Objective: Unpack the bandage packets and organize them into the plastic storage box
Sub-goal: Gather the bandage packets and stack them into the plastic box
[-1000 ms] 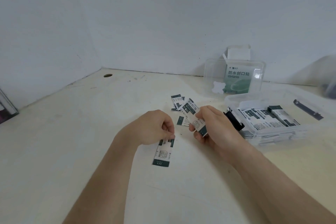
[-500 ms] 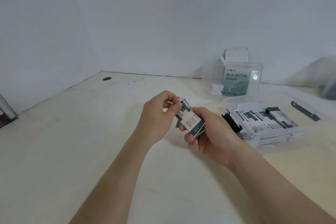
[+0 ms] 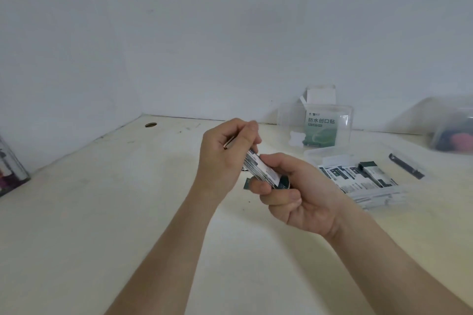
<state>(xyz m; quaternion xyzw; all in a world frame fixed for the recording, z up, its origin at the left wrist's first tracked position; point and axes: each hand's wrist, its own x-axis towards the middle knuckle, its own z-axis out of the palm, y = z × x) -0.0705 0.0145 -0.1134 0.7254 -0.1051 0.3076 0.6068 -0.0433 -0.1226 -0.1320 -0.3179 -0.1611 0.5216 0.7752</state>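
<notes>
Both hands hold a small stack of white and dark green bandage packets (image 3: 259, 170) above the middle of the table. My left hand (image 3: 225, 158) pinches the stack's far end with fingers curled over it. My right hand (image 3: 289, 189) grips the near end between thumb and fingers. The clear plastic storage box (image 3: 322, 155) lies open to the right, with several packets (image 3: 358, 178) lined up inside. Its clear lid (image 3: 289, 120) stands raised behind it. A green and white bandage carton (image 3: 321, 130) with an open flap shows through that lid.
A dark flat tool (image 3: 405, 165) lies on the table right of the box. A clear container (image 3: 453, 125) with dark contents sits at the far right. A cable hole (image 3: 150, 124) is at the back left corner, and an object (image 3: 10, 171) leans at the left edge.
My left hand picked a packet up off the table and brought it to the stack in my right hand. Both hands have risen, and loose packets that lay on the table are hidden behind them.
</notes>
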